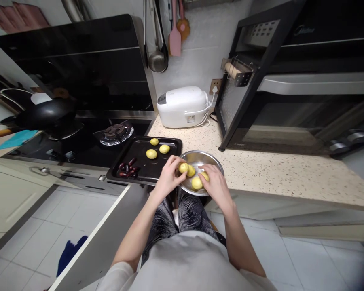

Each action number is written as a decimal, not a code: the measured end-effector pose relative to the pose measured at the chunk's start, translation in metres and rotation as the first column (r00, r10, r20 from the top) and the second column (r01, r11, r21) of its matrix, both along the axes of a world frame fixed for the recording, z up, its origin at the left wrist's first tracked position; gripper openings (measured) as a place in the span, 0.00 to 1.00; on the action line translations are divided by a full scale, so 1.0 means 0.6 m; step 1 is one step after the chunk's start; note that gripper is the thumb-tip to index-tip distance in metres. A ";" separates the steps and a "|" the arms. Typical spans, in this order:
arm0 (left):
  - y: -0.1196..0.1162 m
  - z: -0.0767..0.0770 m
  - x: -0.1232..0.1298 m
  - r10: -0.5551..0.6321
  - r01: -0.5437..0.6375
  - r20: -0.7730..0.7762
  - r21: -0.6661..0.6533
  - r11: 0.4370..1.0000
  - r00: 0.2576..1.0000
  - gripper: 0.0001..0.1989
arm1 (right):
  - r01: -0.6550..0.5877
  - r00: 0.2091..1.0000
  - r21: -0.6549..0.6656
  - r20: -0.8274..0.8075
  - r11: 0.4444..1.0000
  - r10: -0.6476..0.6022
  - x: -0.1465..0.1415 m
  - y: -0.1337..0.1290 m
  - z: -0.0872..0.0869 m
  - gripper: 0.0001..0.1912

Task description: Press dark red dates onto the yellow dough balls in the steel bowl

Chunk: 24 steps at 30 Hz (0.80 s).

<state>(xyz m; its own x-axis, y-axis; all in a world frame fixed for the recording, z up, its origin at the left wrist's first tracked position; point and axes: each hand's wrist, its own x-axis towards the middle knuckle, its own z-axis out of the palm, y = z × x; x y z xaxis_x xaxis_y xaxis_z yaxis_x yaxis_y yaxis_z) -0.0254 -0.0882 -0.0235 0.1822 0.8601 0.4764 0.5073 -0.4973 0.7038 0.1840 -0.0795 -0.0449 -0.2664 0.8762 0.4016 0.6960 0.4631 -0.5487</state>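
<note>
A steel bowl (216, 158) sits at the counter's front edge, with several yellow lemons inside. My left hand (169, 174) reaches over its left rim, fingers closed round a lemon (183, 167); another lemon (191, 171) lies just beside it. Over the right side, my right hand (215, 182) has its fingers curled on a lemon (197, 183), and one more yellow piece shows partly under the fingers. Left of the bowl, a black baking tray (139, 145) carries three lemons (151, 154) and a cluster of small dark red, elongated fruits (128, 169).
A gas stove (87, 141) with a black wok (45, 115) lies to the left. Behind the bowl stands a white appliance (185, 107); a large black oven (306, 117) fills the right. An open drawer or door panel (100, 238) juts out at my left.
</note>
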 end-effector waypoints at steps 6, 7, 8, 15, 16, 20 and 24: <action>-0.004 0.001 0.013 -0.109 0.098 -0.168 -0.075 0.992 0.980 0.13 | -0.003 1.000 0.000 0.015 1.000 0.003 -0.001 -0.003 -0.003 0.12; -0.005 0.001 0.013 -0.115 0.100 -0.190 -0.086 0.991 0.975 0.12 | -0.006 1.000 -0.009 0.015 1.000 0.006 0.000 -0.003 -0.003 0.12; -0.006 0.001 0.013 -0.119 0.100 -0.214 -0.096 0.990 0.970 0.12 | -0.010 1.000 -0.020 0.014 1.000 0.010 0.001 -0.004 -0.002 0.12; -0.013 -0.001 0.012 -0.124 0.086 -0.357 -0.122 0.989 0.926 0.08 | -0.086 0.996 -0.085 0.032 0.993 0.089 -0.005 0.014 0.005 0.14; -0.014 -0.001 0.011 -0.119 0.082 -0.378 -0.112 0.990 0.918 0.07 | -0.098 0.993 -0.089 0.053 0.991 0.103 -0.008 0.020 0.005 0.15; -0.018 0.001 0.008 -0.103 0.073 -0.438 -0.086 0.994 0.893 0.04 | -0.099 0.978 -0.122 0.171 0.988 0.119 -0.022 0.040 0.002 0.16; -0.020 0.002 0.001 -0.063 0.032 -0.439 -0.076 0.997 0.896 0.07 | -0.061 0.955 -0.157 0.278 0.986 0.104 -0.033 0.049 -0.001 0.19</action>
<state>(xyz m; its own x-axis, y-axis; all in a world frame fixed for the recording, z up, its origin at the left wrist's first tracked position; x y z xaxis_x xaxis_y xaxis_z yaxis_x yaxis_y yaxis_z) -0.0246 -0.1000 -0.0226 0.4020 0.8716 0.2807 0.7501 -0.4893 0.4450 0.1641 -0.0499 -0.0454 -0.4250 0.8894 0.1686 0.7955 0.4558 -0.3992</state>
